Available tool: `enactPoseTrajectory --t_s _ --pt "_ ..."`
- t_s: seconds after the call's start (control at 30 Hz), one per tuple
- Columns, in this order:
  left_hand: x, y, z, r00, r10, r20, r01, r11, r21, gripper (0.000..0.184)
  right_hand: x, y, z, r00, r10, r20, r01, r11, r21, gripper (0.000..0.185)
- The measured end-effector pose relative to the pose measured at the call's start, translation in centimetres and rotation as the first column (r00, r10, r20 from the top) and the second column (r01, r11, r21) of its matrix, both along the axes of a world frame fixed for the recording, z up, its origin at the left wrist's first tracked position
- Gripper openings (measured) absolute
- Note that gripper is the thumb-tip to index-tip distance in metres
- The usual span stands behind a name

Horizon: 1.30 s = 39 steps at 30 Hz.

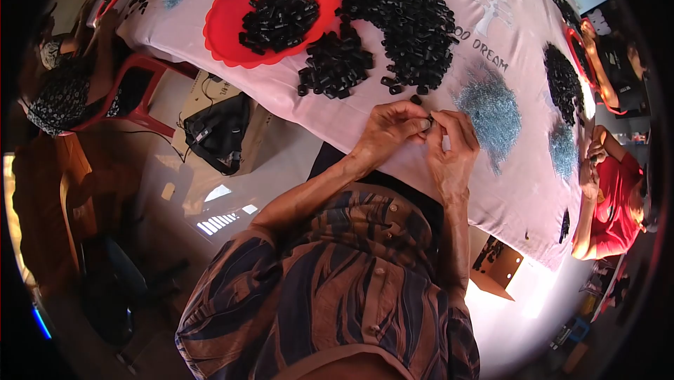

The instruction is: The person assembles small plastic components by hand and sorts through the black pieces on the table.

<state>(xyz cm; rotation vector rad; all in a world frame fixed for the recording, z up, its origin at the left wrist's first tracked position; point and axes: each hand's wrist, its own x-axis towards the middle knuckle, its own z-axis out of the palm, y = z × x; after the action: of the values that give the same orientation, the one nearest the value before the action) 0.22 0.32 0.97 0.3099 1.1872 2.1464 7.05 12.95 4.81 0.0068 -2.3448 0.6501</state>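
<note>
My left hand [397, 127] and my right hand [453, 142] meet over the near edge of the pink cloth. Both are pinched together around a small dark piece, mostly hidden by the fingertips. A single black piece [416, 100] lies just beyond my fingers. Past it spreads a large heap of short black pieces [421, 36], with a smaller heap [335, 64] to its left. Thin silvery-blue pins or wires [491, 116] are piled right of my right hand. A red scalloped basin [225, 22] at the upper left holds more black pieces [279, 20].
The pink cloth [302, 106] covers the table. A person in red [618, 204] sits at the right, with black pieces [564, 81] nearby. Another person [67, 92] is at the left by a red chair [144, 92]. A box with a black bag [219, 134] stands below the left edge.
</note>
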Motion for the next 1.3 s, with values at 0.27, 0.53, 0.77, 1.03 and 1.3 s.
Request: enactPoseTrajectory --t_s 0.27,0.53,0.77,1.03,1.3 --pt "-0.3 -0.1 0.4 1.0 -0.012 0.0 0.012 1.0 -0.026 0.009 0.4 -0.3 0.5 0.998 0.035 0.053 -0.031 0.998 -0.061 0.027" --pt "-0.7 -0.3 0.7 0.999 -0.023 0.036 0.023 1.0 0.011 0.007 1.0 -0.6 1.4 0.981 0.1 0.166 -0.062 0.974 -0.22 0.03" --pt "-1.8 -1.1 0.3 0.97 -0.151 0.189 0.135 0.986 0.095 0.01 1.0 -0.1 1.3 0.985 0.074 0.156 -0.062 0.995 -0.082 0.049" --pt "-2.1 -1.1 0.8 0.955 -0.245 0.165 0.226 0.966 0.124 0.011 0.3 0.9 1.6 0.979 0.093 0.184 -0.143 0.947 0.286 0.05" --pt "-2.2 -0.6 0.5 0.964 -0.246 0.1 0.24 0.968 0.07 0.012 -0.6 1.8 0.7 0.978 0.148 0.144 -0.185 0.936 0.298 0.043"
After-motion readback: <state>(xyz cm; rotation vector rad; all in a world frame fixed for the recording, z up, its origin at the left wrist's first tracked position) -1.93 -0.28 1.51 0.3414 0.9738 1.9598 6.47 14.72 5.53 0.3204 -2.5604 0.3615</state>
